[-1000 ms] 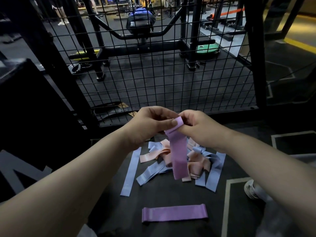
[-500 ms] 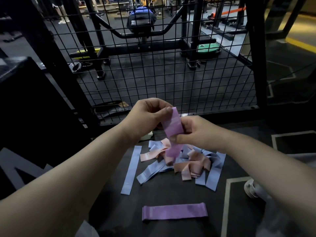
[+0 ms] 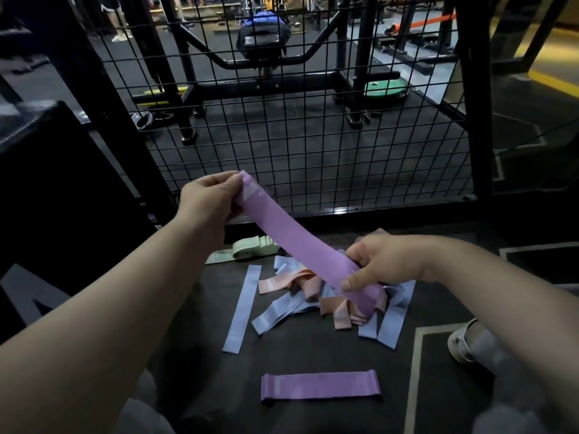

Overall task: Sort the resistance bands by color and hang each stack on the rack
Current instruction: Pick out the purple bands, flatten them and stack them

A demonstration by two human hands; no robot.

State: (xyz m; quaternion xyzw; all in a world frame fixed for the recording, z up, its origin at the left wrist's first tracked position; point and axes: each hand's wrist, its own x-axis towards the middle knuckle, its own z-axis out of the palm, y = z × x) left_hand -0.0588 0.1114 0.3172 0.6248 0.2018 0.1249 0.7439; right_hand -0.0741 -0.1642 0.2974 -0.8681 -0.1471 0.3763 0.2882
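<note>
I have the purple band (image 3: 294,239) drawn out flat between both hands, running from about 10 o'clock down to 4 o'clock across the view. The left hand (image 3: 206,198) pinches its upper end with curled fingers and thumb. The right hand (image 3: 382,261) grips the lower end, thumb on top, just above the mixed pile of blue and pink bands (image 3: 313,292). I judge the pull is there to take out folds, so this band can lie flat on the other purple band (image 3: 319,385), which waits on the floor at 6 o'clock. One blue band (image 3: 242,308) lies apart at 8 o'clock of the pile, and a folded green stack (image 3: 247,247) sits at 11 o'clock of it, near the wire mesh panel (image 3: 313,136).

Half a second ago my hands were close together with the band bunched between them. Now they are well apart, the right one lower, and the band is straight. The pile and the floor band have not moved.
</note>
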